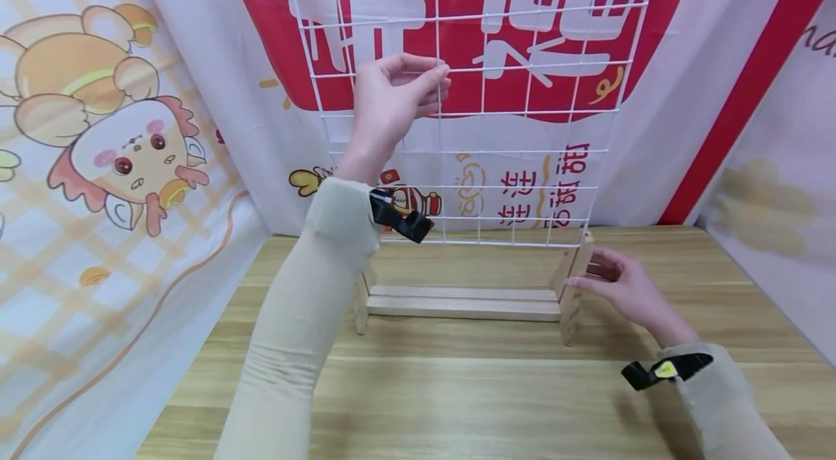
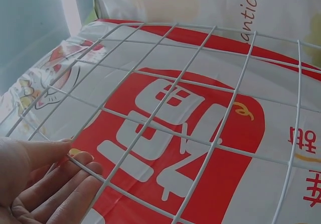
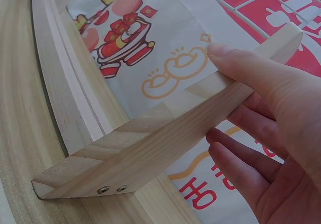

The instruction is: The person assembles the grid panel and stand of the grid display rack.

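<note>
A white wire grid panel (image 1: 483, 72) stands upright, its lower edge at a low wooden stand (image 1: 464, 304) on the table. My left hand (image 1: 398, 101) pinches one of the panel's wires on its left half; in the left wrist view the thumb and fingers (image 2: 60, 184) close around that wire. My right hand (image 1: 630, 293) holds the stand's right upright (image 1: 575, 293). In the right wrist view the right thumb (image 3: 241, 66) lies on the upright's edge, with the other fingers at its outer side. Two screw heads (image 3: 113, 189) show low on this upright. My left forearm hides part of the stand's left end.
The wood-grain table (image 1: 457, 402) runs under the stand. Behind it hangs a white cloth with a large red print (image 1: 457, 93). A cartoon-printed cloth (image 1: 124, 177) borders the left side, and another pale cloth (image 1: 777, 177) the right.
</note>
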A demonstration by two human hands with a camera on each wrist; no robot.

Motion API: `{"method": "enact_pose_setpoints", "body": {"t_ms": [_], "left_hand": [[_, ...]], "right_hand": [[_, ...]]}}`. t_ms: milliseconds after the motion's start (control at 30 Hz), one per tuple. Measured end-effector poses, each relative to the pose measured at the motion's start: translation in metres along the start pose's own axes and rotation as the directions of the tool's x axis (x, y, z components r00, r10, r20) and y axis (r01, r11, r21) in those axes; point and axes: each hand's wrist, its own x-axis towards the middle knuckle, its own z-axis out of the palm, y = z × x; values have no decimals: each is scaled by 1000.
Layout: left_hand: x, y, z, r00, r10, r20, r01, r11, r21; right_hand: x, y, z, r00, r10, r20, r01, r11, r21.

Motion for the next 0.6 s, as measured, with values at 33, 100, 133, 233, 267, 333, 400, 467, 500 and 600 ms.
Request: {"method": "enact_pose_setpoints", "body": {"t_ms": [33,100,133,233,267,333,400,467,500,600], "left_hand": [[-1,0,0,1000,1,-3,-1,1000,1],[-2,-2,0,1000,1,-9,-1,1000,0],[-3,-2,0,1000,4,-12,-4,1000,1],[-5,-4,1,1000,13,-21,-13,1000,4],[-6,-5,1,1000,17,-23,-17,1000,5],[-9,-6,1,999,30,-25,-30,1000,8],[-12,-6,1,999,36,-28,-36,999,9],[-17,-4,1,999,45,-30,-44,999,11],[-18,-6,1,998,50,-31,-49,999,11],[-17,-10,-1,998,63,-31,-63,998,14]], "right_hand": [[0,0,0,1000,3,0,-3,1000,4],[0,-1,0,1000,11,1,-11,1000,-2],[-1,-1,0,1000,14,1,-14,1000,-5],[-1,-1,-1,1000,23,2,-23,1000,-15],[-1,-1,-1,1000,24,2,-24,1000,-19],[-1,-1,-1,1000,25,1,-25,999,-20],[-1,-1,-1,1000,21,0,-21,1000,-19],[-1,0,0,1000,13,-2,-13,1000,-14],[-1,0,0,1000,11,-3,-11,1000,-14],[-1,1,2,1000,-8,-10,8,1000,0]]}}
